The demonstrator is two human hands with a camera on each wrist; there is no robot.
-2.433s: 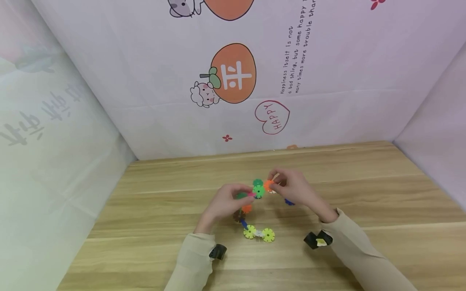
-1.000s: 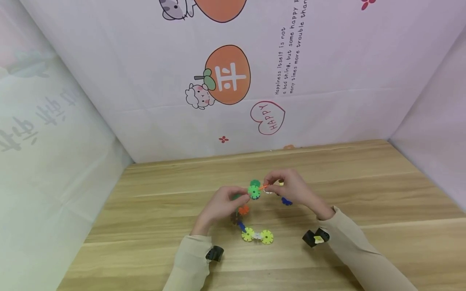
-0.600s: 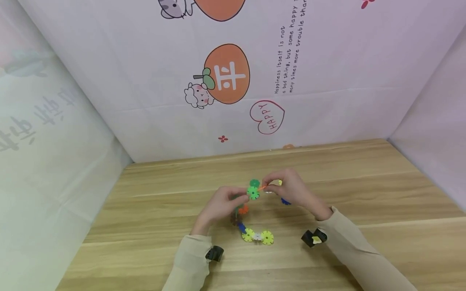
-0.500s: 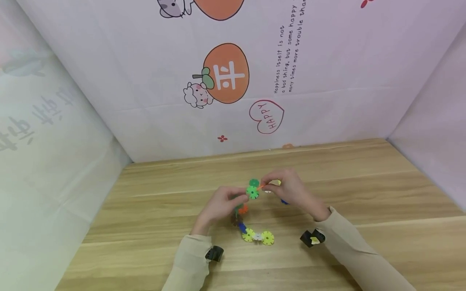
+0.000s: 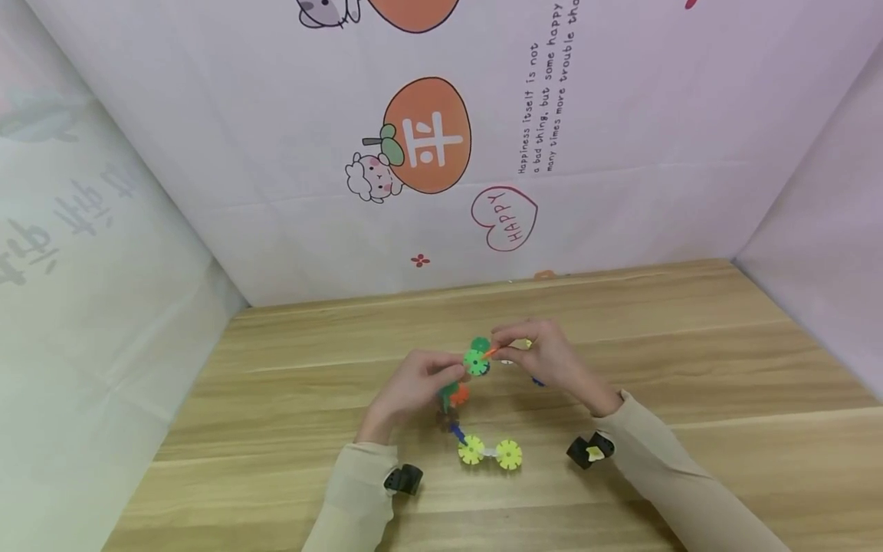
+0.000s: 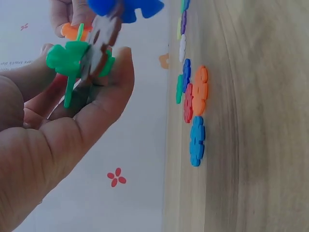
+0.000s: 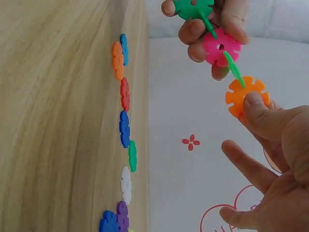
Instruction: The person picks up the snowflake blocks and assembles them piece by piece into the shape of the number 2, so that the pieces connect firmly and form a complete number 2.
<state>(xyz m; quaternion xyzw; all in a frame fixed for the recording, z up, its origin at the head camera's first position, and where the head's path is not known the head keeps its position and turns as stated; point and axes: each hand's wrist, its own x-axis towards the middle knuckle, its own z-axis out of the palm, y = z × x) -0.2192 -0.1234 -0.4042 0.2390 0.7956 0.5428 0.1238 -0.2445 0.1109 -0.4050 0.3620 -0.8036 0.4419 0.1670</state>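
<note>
My left hand [image 5: 414, 389] holds up a chain of slotted plastic snowflake discs, its fingers and thumb pinching a pink disc [image 7: 223, 47]. A light green disc [image 5: 476, 363] is slotted into that pink one and projects to the right. My right hand [image 5: 548, 360] pinches an orange disc [image 7: 245, 94] between thumb and index finger, its edge meeting the light green disc's rim; the other fingers are spread. The chain runs down from my left hand through green, orange, brown and blue discs to two yellow discs [image 5: 509, 455] joined by a whitish one.
Loose discs lie in a row on the wooden table [image 5: 310, 360] beyond my hands, among them red [image 7: 125, 94], dark blue [image 7: 124, 128], white [image 7: 126, 185] and purple [image 7: 122, 216] ones. A printed white cloth [image 5: 607, 215] stands behind the table.
The orange disc has turned from facing the head camera to edge-on and has come up to the light green disc. My right hand has moved slightly left; my left hand keeps its pinch.
</note>
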